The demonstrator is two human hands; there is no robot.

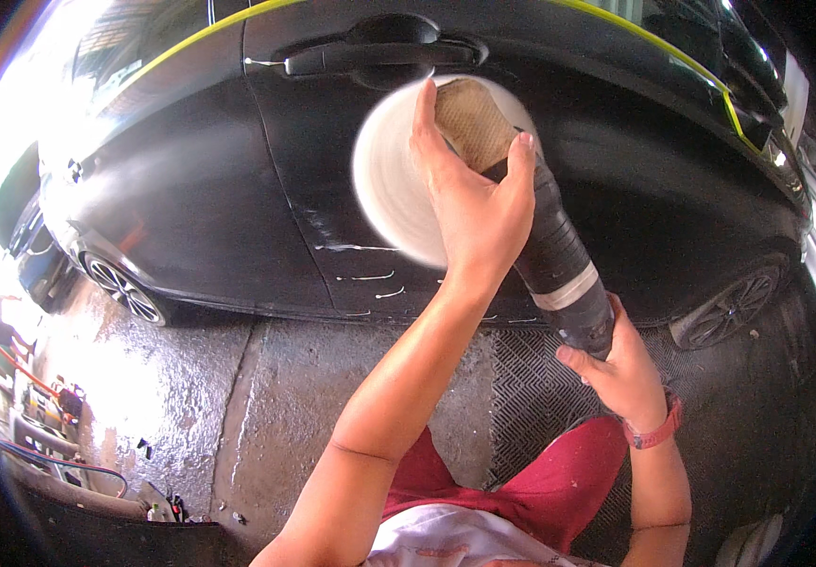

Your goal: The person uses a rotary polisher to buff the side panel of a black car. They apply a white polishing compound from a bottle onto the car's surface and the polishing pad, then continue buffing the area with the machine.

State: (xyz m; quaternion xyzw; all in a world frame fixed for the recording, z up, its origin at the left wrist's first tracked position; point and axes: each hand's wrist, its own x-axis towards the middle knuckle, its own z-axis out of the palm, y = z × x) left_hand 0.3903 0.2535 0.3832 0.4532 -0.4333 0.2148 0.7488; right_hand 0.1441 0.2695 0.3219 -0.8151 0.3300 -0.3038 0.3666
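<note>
A car polisher [554,231] with a long dark body and a tan-covered head is held against the black car door [313,161], just below the door handle [384,59]. Its round white pad [394,180] looks smeared, as if spinning. My left hand [479,208] is closed over the polisher's head, fingers on its left side and thumb on the right. Around the rear end of the body, below a pale tape band, my right hand [620,373] is wrapped. White streaks of polish [365,277] mark the lower door, and a hazy smear lies left of the pad.
Yellow masking tape [205,36] runs along the window line. Car wheels [124,288] show at both lower sides. Wet concrete [181,397] and a dark patterned mat [540,387] cover the floor. Hoses [58,458] and small items lie at the lower left.
</note>
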